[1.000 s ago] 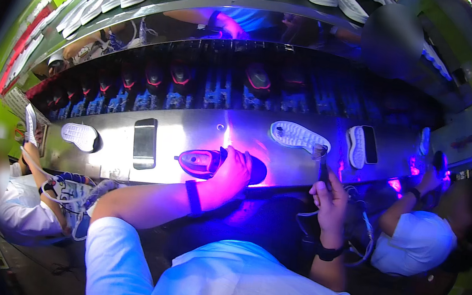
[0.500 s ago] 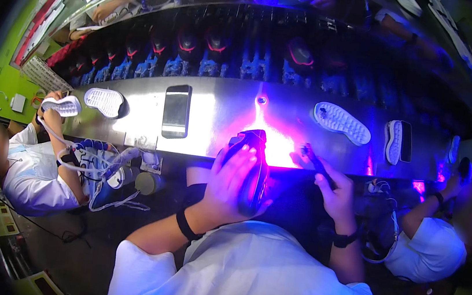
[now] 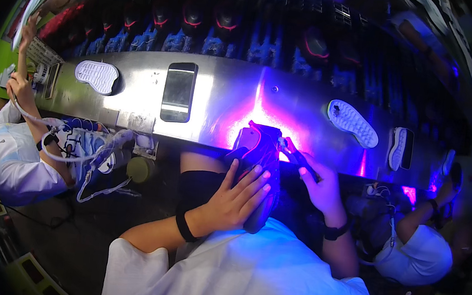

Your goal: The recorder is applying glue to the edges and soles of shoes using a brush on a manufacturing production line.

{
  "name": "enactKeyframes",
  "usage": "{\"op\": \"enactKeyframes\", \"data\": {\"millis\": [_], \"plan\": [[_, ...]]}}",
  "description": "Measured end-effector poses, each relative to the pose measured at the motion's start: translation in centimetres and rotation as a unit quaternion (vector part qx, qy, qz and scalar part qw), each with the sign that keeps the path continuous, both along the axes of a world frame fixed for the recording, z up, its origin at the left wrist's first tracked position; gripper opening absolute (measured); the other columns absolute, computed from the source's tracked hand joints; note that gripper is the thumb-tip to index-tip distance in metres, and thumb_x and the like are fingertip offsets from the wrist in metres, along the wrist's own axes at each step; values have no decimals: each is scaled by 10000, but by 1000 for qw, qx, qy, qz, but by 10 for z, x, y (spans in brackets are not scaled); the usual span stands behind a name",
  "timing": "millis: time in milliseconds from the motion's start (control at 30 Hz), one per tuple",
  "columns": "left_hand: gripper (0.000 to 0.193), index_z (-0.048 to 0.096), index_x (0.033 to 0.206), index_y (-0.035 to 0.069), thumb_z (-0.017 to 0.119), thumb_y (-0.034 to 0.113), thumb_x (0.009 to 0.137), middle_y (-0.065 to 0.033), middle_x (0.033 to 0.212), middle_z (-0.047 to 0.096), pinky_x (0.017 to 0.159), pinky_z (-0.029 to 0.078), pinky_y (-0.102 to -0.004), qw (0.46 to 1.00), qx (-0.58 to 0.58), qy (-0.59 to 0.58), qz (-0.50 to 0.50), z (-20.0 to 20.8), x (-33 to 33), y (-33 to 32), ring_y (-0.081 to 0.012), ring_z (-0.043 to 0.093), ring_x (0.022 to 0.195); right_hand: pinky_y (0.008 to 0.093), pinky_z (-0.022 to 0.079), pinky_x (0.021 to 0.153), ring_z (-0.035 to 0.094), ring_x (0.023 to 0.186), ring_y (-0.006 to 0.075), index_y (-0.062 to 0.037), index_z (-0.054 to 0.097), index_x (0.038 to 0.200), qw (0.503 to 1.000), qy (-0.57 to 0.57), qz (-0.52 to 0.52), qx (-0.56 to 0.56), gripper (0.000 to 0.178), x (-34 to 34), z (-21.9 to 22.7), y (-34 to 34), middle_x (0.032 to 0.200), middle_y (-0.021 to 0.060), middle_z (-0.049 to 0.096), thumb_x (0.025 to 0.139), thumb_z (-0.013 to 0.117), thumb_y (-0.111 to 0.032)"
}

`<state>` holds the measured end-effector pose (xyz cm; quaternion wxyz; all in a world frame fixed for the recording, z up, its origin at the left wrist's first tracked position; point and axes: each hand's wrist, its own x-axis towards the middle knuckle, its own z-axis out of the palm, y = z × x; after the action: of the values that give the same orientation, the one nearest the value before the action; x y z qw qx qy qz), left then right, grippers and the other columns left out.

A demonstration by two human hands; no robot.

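Observation:
My left hand (image 3: 232,202) holds a dark shoe upper (image 3: 259,141) with a pinkish-red edge line, fingers laid along its side. The shoe is tilted in front of my chest, one end at the bench edge. My right hand (image 3: 327,190) is closed around the thin dark handle of a small brush (image 3: 289,148). The brush's tip is at the shoe's right edge, by its far end; whether it touches is unclear. Bright violet-pink light falls on the bench just behind the shoe.
On the metal bench (image 3: 138,90) lie a black phone (image 3: 179,91), a white sole (image 3: 97,76) to the left, and another white sole (image 3: 352,124) to the right. Dark shoes (image 3: 227,18) stand on a rack beyond. Co-workers sit left (image 3: 24,164) and right (image 3: 419,250).
My right hand has brought the brush left and up against the shoe's far edge. The shoe has turned in my left hand. The left co-worker has raised an arm, no longer holding a sole.

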<state>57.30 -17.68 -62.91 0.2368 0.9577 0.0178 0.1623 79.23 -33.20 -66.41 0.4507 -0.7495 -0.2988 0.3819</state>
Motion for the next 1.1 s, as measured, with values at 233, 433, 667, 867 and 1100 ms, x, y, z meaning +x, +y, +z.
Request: {"op": "enactKeyframes", "data": {"millis": [233,433,667,867,1100], "plan": [[421,607,1215,-38,690,171,859,-252,1349,596,1106,277,-743,999,29,-8,-32,1,4,9,-401,538,1331,319,529,845,667,912,148,-11,621,1346,993,107,38,9,411,-15,22,-44,1119,99,735,965,685,-151],[508,570,1318,-36,610,184,862,-231,1447,523,1119,262,-738,997,50,10,-59,-1,2,7,-381,460,1406,300,528,766,619,791,114,-21,620,1343,998,11,25,-48,397,8,18,-10,980,88,741,974,668,-159],[513,553,1326,-47,603,168,863,-238,1452,513,1121,257,-737,998,41,17,-49,5,7,6,-391,460,1402,264,519,745,598,786,75,-22,602,1372,993,120,7,8,414,-9,15,-37,942,12,712,983,664,-150],[516,520,1359,-60,583,131,884,-253,1441,513,1135,219,-731,998,34,45,-31,19,25,0,-392,472,1389,246,517,725,592,762,61,15,614,1341,991,123,12,59,392,-25,37,-71,914,-14,680,973,668,-109],[663,514,1375,-65,677,253,817,-260,1448,495,1154,174,-721,998,33,45,-1,27,50,-16,-391,448,1405,249,518,688,595,726,68,-29,631,1342,991,127,-18,43,395,-14,42,-78,852,0,671,958,684,-105]]}}
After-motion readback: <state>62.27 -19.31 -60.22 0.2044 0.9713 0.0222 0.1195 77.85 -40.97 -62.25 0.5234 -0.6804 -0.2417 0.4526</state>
